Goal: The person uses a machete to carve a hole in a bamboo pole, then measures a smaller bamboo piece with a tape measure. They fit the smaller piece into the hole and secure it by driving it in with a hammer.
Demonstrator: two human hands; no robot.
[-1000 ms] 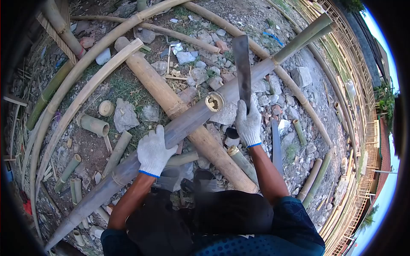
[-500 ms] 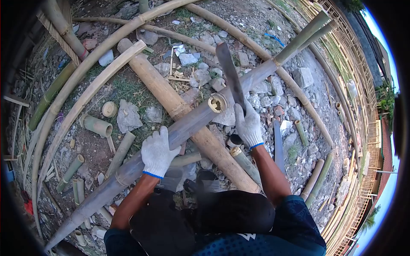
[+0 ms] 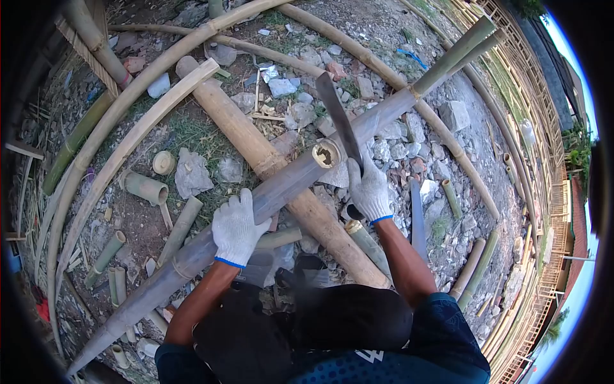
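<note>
The gray pole (image 3: pixel 281 187) runs from eight to two o'clock under the left hand (image 3: pixel 235 230), its fingers resting open, with its hole (image 3: pixel 326 154) at ten o'clock from the nearer right hand (image 3: pixel 371 191), fingers wrapped around the big knife (image 3: pixel 337 112).
</note>
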